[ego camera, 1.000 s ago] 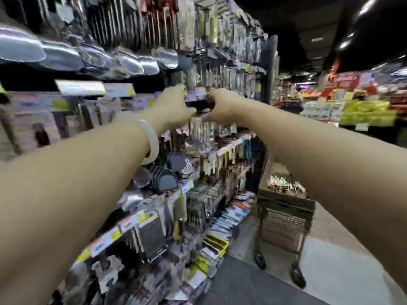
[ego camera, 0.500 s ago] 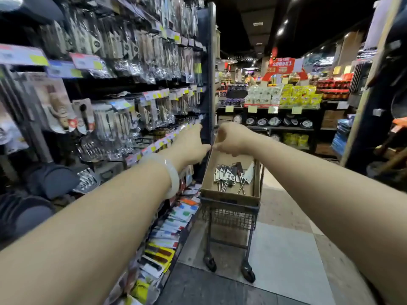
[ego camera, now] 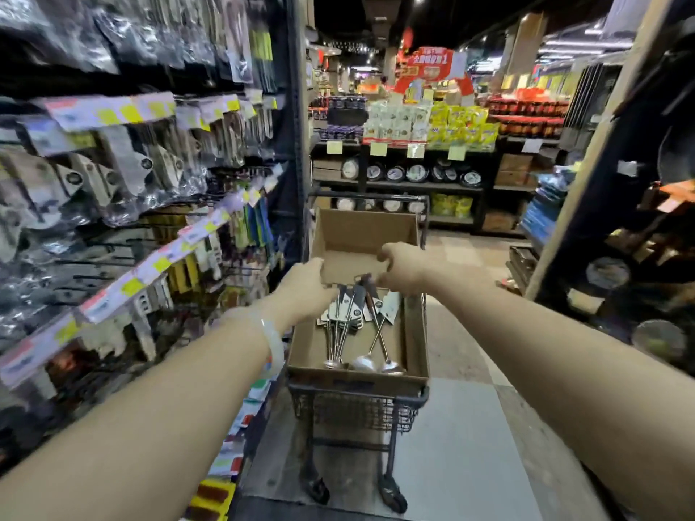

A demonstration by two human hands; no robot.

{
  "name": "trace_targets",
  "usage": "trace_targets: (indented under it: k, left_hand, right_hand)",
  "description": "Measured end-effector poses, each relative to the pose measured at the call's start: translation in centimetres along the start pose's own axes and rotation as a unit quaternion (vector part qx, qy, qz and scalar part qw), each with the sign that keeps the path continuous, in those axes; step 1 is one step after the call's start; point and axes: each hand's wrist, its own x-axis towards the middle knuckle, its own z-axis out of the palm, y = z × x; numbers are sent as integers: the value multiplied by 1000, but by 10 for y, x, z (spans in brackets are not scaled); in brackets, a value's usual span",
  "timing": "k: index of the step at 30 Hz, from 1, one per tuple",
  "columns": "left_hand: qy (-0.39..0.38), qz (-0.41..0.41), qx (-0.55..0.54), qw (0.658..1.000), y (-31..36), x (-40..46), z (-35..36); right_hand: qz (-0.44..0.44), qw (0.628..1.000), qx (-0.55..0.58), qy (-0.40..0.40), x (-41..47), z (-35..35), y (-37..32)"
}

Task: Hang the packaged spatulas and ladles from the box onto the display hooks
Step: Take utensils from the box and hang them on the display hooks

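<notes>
two hands over box (ego camera: 415,344): left hand (ego camera: 306,291) and right hand (ego camera: 400,268) curled, grip unclear; packaged ladles (ego camera: 351,314) just below fingers.

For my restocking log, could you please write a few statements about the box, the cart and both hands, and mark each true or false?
1. The cardboard box sits on top of a wire cart. True.
2. The box is empty. False: packaged utensils lie inside it, bowls toward the camera.
3. Both hands are over the box. True: the left hand and right hand reach above the utensil handles.
4. The display hooks are on the person's right. False: they are on the left.
5. The left wrist is bare. False: it wears a pale bracelet.
</notes>
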Motion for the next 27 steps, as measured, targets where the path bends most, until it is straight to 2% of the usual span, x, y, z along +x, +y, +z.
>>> trace_targets:
  k: [10,13,16,18,23,27]
  left_hand:
    - [-139,-100,-18,985,-73,176,131]
    - [-172,-122,-32,977,-83,231,162]
    - [-200,-152,-42,967,-95,276,197]
    - [-221,-168,-57,959,-106,298,219]
    - [-253,-186,-85,946,-131,332,262]
    - [-255,-198,-110,940,-145,350,288]
  right_hand:
    - [99,985,14,-143,200,150,118]
    - [155,968,85,-176,254,209,162]
    - [251,932,170,-198,305,301,227]
    - [301,909,211,-194,320,337,246]
    - [357,886,262,-138,337,339,227]
    - [429,864,252,-80,353,356,236]
